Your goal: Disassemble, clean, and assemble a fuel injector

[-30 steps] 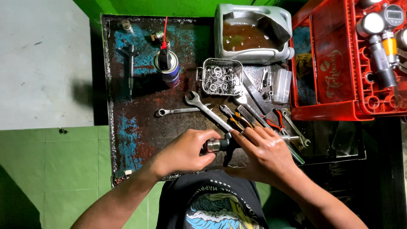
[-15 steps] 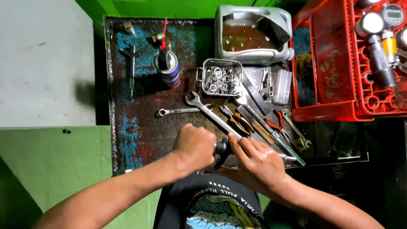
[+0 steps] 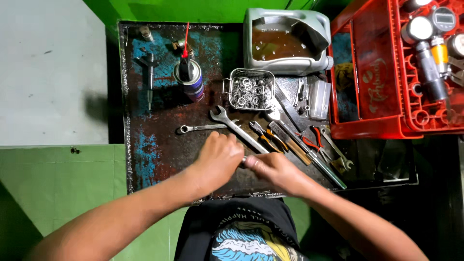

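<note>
Both hands meet at the near edge of the rusty worktop (image 3: 159, 159), just below the large open-ended wrench (image 3: 237, 128). The left hand (image 3: 217, 159) is curled shut and the right hand (image 3: 273, 169) pinches a small metal part (image 3: 245, 159) between them, mostly hidden by fingers.

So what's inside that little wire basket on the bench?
The wire basket holds a heap of small metal rings and washers. Whatever lies beneath the top layer is covered, so I cannot tell.

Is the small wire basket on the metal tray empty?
No, the wire basket on the rusty metal tray holds many small metal rings and washers.
</note>
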